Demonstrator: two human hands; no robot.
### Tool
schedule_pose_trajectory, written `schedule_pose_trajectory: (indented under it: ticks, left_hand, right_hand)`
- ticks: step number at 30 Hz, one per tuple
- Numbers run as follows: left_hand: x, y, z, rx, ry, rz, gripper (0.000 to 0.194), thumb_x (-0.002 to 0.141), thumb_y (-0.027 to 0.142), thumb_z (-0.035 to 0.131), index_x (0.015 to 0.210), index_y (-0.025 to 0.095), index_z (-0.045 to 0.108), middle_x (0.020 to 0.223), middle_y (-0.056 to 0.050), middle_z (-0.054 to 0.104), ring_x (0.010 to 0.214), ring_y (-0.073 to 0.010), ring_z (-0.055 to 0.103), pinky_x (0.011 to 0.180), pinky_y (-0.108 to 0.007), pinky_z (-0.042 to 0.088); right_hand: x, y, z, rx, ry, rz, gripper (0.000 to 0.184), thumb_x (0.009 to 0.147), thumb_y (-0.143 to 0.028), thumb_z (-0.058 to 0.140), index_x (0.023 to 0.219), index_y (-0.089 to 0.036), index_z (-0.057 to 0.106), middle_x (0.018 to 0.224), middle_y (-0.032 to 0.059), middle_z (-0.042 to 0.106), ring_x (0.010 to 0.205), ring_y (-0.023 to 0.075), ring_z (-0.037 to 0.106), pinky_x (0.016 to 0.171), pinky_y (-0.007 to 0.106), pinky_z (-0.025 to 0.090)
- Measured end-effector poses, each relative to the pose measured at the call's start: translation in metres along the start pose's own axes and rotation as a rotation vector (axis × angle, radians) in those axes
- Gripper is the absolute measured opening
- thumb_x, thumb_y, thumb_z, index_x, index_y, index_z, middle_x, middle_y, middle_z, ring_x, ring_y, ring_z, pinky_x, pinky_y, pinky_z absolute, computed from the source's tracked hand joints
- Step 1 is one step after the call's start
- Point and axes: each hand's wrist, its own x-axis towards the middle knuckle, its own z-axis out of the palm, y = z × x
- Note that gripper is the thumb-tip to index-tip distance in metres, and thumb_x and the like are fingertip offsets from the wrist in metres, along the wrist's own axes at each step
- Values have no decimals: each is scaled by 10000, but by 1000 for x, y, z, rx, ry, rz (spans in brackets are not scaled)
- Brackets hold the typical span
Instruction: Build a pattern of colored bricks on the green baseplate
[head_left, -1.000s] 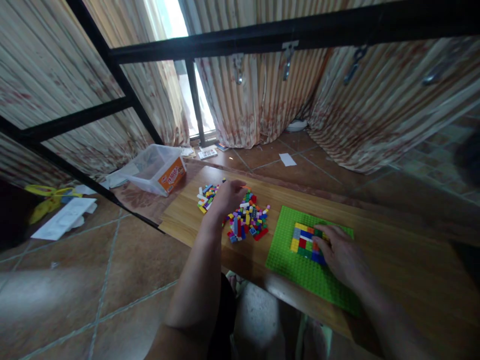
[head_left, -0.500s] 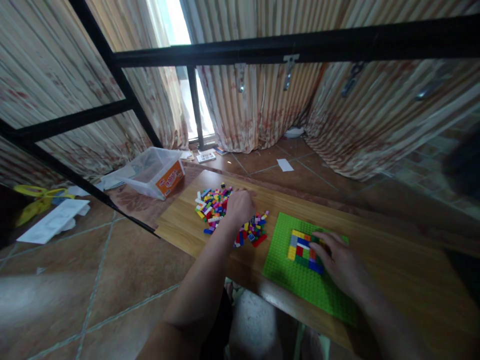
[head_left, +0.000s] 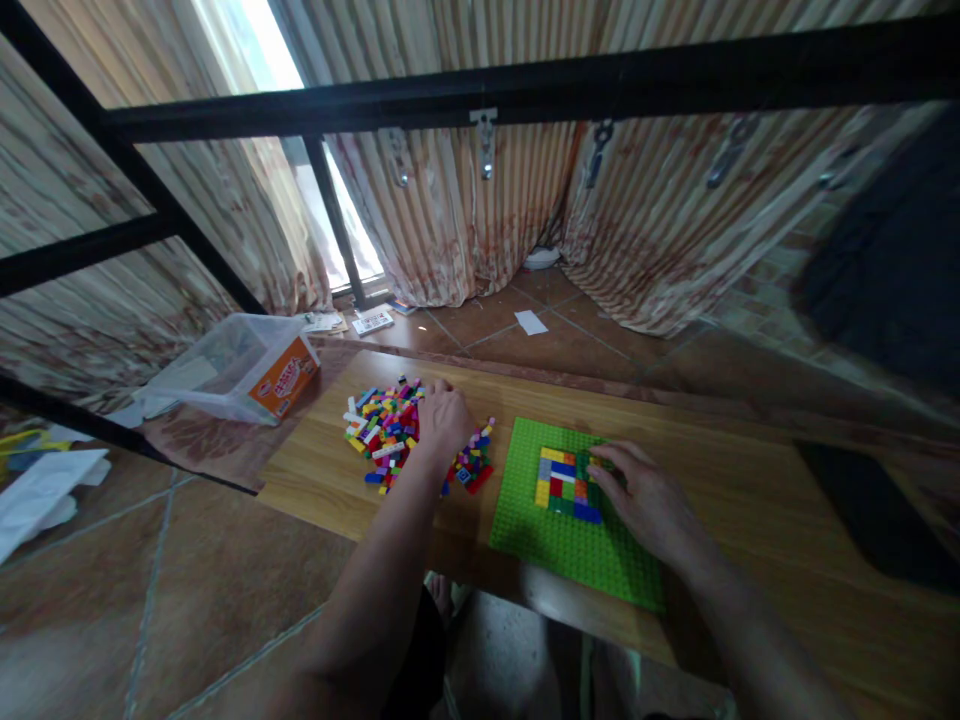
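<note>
My left hand (head_left: 444,420) is over the right half of a heap of small mixed toy bricks (head_left: 386,425), its fingers bent down and their tips hidden. My right hand (head_left: 637,490) rests at the right edge of a flat patch of joined bricks (head_left: 562,482) in yellow, blue, red, white, green and orange. Its thumb and index fingertips come close together beside a dark green brick (head_left: 583,462); whatever lies between them is too small to make out. Under the patch lies a green studded baseplate (head_left: 517,520).
The wooden table (head_left: 720,470) carries a dark flat object (head_left: 877,510) at its right. A clear plastic bin (head_left: 217,375) with an orange label stands beyond the left end. A black metal bar (head_left: 420,105) crosses ahead, before striped curtains (head_left: 465,220).
The view has swung right, so the table things sit further left. My left hand has shifted rightward across the heap, uncovering bricks on its left. My right hand stays beside the brick patch.
</note>
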Motion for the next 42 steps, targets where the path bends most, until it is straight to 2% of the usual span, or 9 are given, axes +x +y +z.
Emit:
schedule_pose_trajectory:
  ticks: [4,6,13,17,19,25,31,35,42]
  left_hand:
    - [0,1,-7,-19,72,98,244,788,186,516,911,121,717,1032,-177,653,1050,-302,565,936,-398,417]
    - [-1,6,-10,-105,61,131,231,806,205,502,901,143,703,969,-144,678,976,-273,606,885,-372,450]
    - [-13,44,12,-813,-174,274,154,784,182,540,873,144,660,850,-49,708,788,-159,652,737,-248,498]
    - [-25,68,21,-1080,-381,296,154,773,174,576,890,131,667,818,-28,701,749,-135,633,707,-233,493]
    - [-29,76,22,-1157,-419,268,169,767,163,593,909,124,675,823,-27,702,755,-127,628,721,-232,491]
    - [-30,81,20,-1168,-494,163,231,772,164,615,982,113,698,915,-44,718,797,-127,630,778,-249,488]
    - [-28,78,29,-1161,-533,227,199,816,215,565,928,134,708,834,-21,707,733,-121,609,703,-234,481]
    - [-27,80,32,-1173,-513,189,216,825,232,527,937,137,685,750,-16,662,669,-118,582,631,-221,468]
    - [-26,81,30,-1131,-495,218,173,824,249,515,858,149,652,701,10,598,610,-93,510,580,-193,425]
  right_hand:
    - [1,-1,-6,-26,52,33,295,924,-360,442,1057,-203,652,1074,99,655,886,233,646,816,395,517]
    - [2,-1,-9,-26,78,58,294,930,-352,436,1047,-188,651,1056,101,655,886,232,642,816,383,511]
    - [4,0,-12,-16,116,111,260,923,-318,457,1024,-188,657,1026,87,655,836,210,634,793,360,499]
    - [4,0,-13,-2,113,97,236,920,-294,464,1018,-195,654,1015,79,654,825,199,631,792,346,496]
    - [4,-1,-13,1,107,102,231,920,-281,464,1014,-191,655,1008,81,655,840,205,633,802,352,495]
    - [4,-2,-12,10,102,96,225,911,-258,474,1030,-197,655,1027,86,652,891,217,633,825,363,498]
    - [6,-10,-8,139,92,55,228,900,-220,492,1071,-207,643,1059,66,645,903,190,633,855,351,502]
    - [8,-19,-4,211,83,14,238,888,-205,514,1088,-222,642,1087,62,641,952,184,624,872,345,498]
    - [13,-29,1,202,63,-12,203,894,-263,554,1058,-249,672,1059,53,644,1025,206,593,923,374,468]
